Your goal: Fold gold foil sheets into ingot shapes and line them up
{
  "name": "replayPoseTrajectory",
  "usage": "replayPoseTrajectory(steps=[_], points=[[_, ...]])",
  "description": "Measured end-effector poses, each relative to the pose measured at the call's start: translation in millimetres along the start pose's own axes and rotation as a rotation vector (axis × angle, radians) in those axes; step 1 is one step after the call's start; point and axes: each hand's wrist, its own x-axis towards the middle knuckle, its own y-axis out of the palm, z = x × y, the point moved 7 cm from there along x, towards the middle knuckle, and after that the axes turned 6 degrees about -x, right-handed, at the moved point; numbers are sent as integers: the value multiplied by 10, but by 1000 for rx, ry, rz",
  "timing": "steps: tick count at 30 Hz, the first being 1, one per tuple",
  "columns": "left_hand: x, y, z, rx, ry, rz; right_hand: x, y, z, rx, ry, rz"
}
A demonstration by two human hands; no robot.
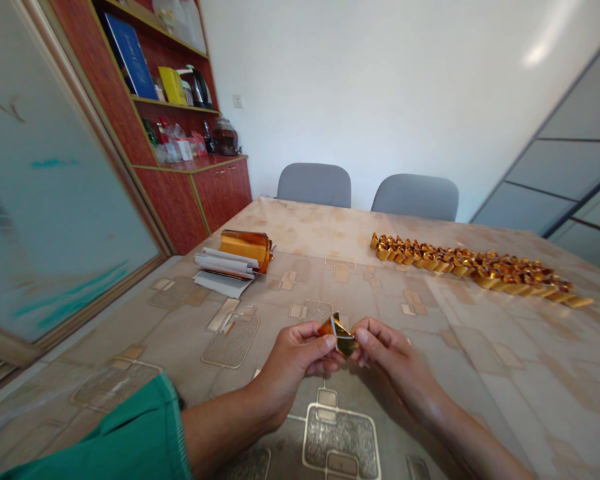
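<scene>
My left hand [293, 363] and my right hand [395, 357] meet above the table, and their fingertips pinch a folded piece of gold foil paper [341, 337] from both sides. Its shape is angular, and the fingers hide part of it. Farther off to the right, a long row of folded gold paper ingots [470, 267] lies on the patterned tablecloth [480, 380]. To the far left of my hands sit a curled bundle of gold foil sheets [247, 248] and a loose stack of white paper [225, 267].
A green sleeve [105, 433] covers my left upper arm. Two grey chairs [314, 185] [415, 197] stand beyond the table's far edge. A red wooden cabinet [180, 200] with cluttered shelves is at the back left, and a glass panel [55, 200] runs along the left.
</scene>
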Motion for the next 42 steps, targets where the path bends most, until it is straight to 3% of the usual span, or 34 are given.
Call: replayPoseTrajectory(steps=[7, 15, 24, 28, 35, 42], points=[[-8, -9, -6, -43, -12, -14, 9, 65, -75, 37, -52, 39], [-3, 6, 26, -49, -39, 1, -10, 138, -71, 97, 3, 113], [-7, 40, 25, -9, 34, 44, -29, 264, -91, 260, -34, 178], [21, 9, -3, -57, 50, 15, -37, 195, -90, 200, -1, 117], [14, 2, -97, 83, 107, -4, -33, 102, 87, -40, -39, 31], [4, -3, -95, 107, 93, -9, -42, 120, 42, 33, -40, 13]])
